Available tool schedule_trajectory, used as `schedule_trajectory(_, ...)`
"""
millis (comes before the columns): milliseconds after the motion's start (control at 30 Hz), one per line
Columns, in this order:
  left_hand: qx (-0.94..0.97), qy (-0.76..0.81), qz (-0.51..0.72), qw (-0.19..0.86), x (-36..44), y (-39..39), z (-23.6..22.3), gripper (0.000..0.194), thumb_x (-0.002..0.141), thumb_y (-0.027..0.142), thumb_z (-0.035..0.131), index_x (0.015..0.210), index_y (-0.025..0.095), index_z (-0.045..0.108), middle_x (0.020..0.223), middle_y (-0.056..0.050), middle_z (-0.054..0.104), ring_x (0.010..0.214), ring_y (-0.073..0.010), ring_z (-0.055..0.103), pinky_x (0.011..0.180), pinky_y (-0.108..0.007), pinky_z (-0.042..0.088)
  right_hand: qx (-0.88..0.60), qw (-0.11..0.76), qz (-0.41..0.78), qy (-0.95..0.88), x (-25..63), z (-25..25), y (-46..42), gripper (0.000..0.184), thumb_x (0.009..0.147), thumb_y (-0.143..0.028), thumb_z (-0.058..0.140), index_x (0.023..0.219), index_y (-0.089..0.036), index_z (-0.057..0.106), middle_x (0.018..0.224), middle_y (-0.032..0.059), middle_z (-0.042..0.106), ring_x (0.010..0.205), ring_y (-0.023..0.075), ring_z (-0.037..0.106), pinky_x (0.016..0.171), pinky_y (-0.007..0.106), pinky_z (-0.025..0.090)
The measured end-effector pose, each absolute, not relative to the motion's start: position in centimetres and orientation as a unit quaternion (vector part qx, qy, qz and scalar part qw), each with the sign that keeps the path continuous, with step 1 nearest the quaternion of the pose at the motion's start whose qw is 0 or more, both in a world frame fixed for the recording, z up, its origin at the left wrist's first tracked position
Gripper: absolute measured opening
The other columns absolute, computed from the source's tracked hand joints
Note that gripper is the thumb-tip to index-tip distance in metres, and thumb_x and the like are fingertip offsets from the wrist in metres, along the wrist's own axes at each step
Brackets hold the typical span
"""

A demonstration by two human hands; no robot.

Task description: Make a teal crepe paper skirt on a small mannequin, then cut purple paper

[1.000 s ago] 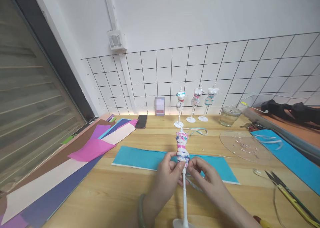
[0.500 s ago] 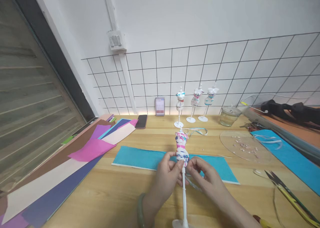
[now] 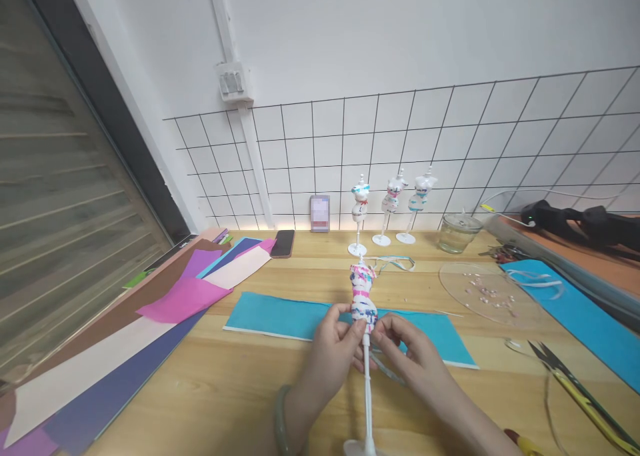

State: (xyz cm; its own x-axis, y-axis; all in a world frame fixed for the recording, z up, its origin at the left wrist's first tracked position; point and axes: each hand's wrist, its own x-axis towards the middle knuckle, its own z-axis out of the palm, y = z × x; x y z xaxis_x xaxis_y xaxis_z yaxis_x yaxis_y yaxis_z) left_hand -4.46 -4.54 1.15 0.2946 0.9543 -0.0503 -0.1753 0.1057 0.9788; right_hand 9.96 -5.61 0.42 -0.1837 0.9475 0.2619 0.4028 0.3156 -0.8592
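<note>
A small mannequin bust wrapped in pink, blue and white stands on a thin white pole in front of me. My left hand pinches its lower edge from the left. My right hand pinches it from the right, with a thin pale ribbon trailing under the fingers. A teal paper sheet lies flat on the wooden table behind my hands.
Three more small mannequins stand by the wire grid wall. Coloured paper sheets fan out at left, a phone behind them. A glass jar, a clear plate with beads and scissors lie at right.
The bust has shifted very slightly; my fingers keep working at its lower edge. Nothing else has moved.
</note>
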Motion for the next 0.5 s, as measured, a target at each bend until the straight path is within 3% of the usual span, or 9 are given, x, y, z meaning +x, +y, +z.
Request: schedule_trajectory(500,0.496,0.394,0.447,0.632,-4.46,-4.35,1.21,0.037,0.078,0.043,0.052,0.1,0.016,0.041,0.068,-0.003,0.064,0.045,-0.0138,0.062,0.037,-0.017,0.044,-0.491,0.415,0.324,-0.694,9.89,0.54,-5.5,0.026,0.086,-0.037,0.04,0.069,-0.02,0.048,0.066,-0.0006,0.051,0.062,0.0142,0.044,0.059,0.025,0.035)
